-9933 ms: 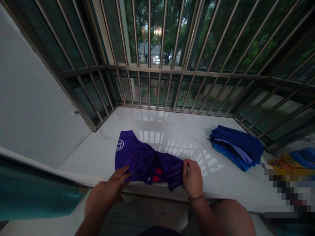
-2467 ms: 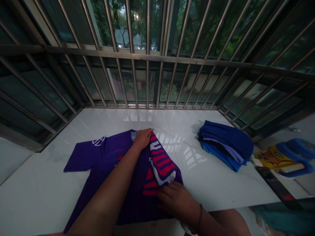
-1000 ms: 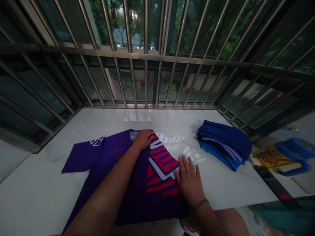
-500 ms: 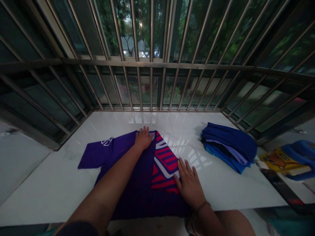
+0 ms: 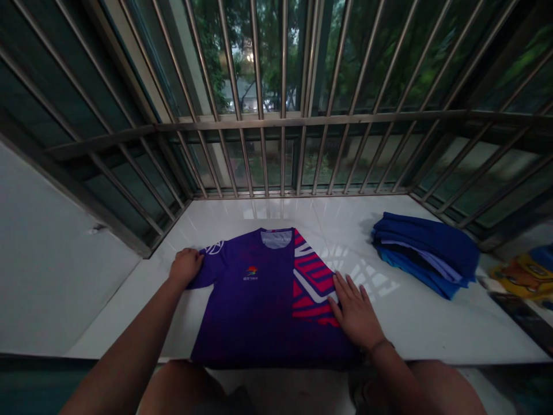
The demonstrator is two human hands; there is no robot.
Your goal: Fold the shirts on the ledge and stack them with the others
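A purple T-shirt (image 5: 254, 311) lies front up on the white ledge, with a small logo on its chest. Its right side is folded inward, so a pink, white and purple patterned sleeve lies across that part. My left hand (image 5: 186, 266) is at the end of the left sleeve, fingers curled over the cloth and closed on it. Flat along the folded right edge rests my right hand (image 5: 356, 311), fingers stretched out and touching the patterned sleeve. The shirt's lower hem reaches the ledge's front edge.
A stack of folded blue clothes (image 5: 427, 248) sits on the white ledge (image 5: 415, 334) at the right. Beyond it are a yellow and blue package (image 5: 525, 274) and a dark flat object (image 5: 521, 317). Metal window bars (image 5: 283, 121) enclose the back and sides.
My left hand has moved left from the shirt's collar to the end of the left sleeve, uncovering the neck and chest logo. My right hand stays on the folded edge. The view has shifted leftward.
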